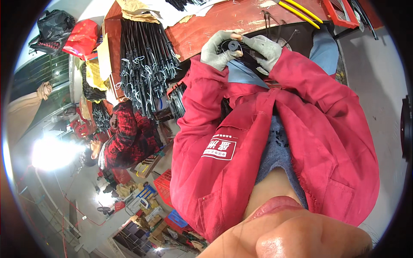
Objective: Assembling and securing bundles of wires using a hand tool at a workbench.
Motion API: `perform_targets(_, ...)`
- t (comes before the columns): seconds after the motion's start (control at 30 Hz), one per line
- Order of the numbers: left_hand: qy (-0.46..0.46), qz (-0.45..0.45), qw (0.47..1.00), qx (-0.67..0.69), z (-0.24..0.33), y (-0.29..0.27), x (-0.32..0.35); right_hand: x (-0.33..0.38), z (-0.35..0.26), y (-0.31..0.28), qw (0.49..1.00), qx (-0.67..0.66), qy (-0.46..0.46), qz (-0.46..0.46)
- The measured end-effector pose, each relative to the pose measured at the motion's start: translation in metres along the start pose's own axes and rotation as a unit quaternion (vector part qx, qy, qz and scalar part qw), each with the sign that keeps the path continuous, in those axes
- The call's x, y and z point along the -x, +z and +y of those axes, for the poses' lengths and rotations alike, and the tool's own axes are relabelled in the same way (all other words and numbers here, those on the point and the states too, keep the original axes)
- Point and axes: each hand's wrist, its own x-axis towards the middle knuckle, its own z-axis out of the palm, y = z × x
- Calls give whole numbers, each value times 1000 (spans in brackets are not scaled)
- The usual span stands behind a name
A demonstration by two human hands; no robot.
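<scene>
My left hand [216,52], in a pale grey glove with bare fingertips, is closed around a black piece with a round, holed end [233,45]. The thumb presses below that end and the index finger curls over it. My right hand [266,50], gloved alike, is closed on dark thin parts just beside it, with its fingers bent toward the left hand. Both hands are held over my lap, near the edge of the red table [206,32]. Where the black piece continues between the hands is partly hidden.
A thick bundle of black umbrella frames [144,64] with white ties hangs off the table's left side. Yellow-handled pliers [301,13] and a red frame [340,13] lie at the far right. A person in a checked jacket [124,137] sits at the left, near a bright lamp [56,152].
</scene>
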Motion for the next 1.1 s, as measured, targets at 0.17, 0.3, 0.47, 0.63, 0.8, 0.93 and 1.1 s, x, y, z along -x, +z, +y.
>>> perform_targets(0.17, 35, 22, 996, -75, 7, 11, 9, -3, -25, 14, 994, 27, -53, 89)
perform_targets(0.3, 41, 76, 993, -75, 8, 20, 14, -6, -35, 6, 994, -67, -68, 59)
perform_targets(0.47, 39, 132, 984, -109, 11, 34, 18, 3, -23, 14, 998, -22, -51, 35)
perform_targets(0.63, 1, 189, 972, -139, 6, 45, 19, 4, -37, 5, 993, 109, 32, 23)
perform_targets(0.8, -31, 241, 954, -172, 13, 73, 8, 4, -24, 4, 993, 84, 46, 65)
perform_targets(0.93, 0, 232, 945, -231, 33, 93, 17, 20, -20, -4, 993, 41, 31, 108)
perform_targets(1.1, 64, 88, 991, -80, 37, 78, 18, 20, -31, -38, 986, -101, 132, -24)
